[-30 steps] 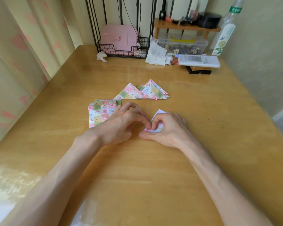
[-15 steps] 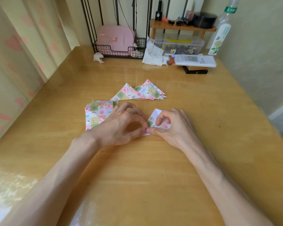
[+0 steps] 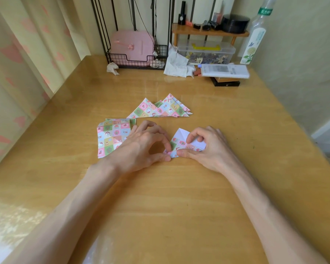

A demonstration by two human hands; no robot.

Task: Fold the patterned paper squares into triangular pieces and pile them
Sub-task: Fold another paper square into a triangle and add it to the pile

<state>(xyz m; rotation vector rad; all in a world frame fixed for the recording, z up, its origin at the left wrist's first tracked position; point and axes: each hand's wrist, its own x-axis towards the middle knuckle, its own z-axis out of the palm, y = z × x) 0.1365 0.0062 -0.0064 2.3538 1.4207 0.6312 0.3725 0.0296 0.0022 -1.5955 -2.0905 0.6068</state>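
On the table (image 3: 179, 202), some triangles (image 3: 160, 109) are piled; more squares (image 3: 111, 138) wait — left hand (image 3: 139, 147) and right hand (image 3: 211, 149) pinch one half-folded square (image 3: 180, 135).

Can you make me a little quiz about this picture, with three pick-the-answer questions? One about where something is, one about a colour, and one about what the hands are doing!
1. Where is the stack of unfolded squares?
A: beside the left hand
B: on the floor
C: on a chair

2. What colour is the case in the wire basket?
A: blue
B: pink
C: black

3. What is happening to the half-folded paper?
A: it lies untouched
B: it is crumpled into a ball
C: both hands pinch it

Answers: 1 A, the stack lies right beside that hand. 2 B, the case is plainly pink. 3 C, the left hand's fingers pinch one corner and the right hand pinches the folded edge.
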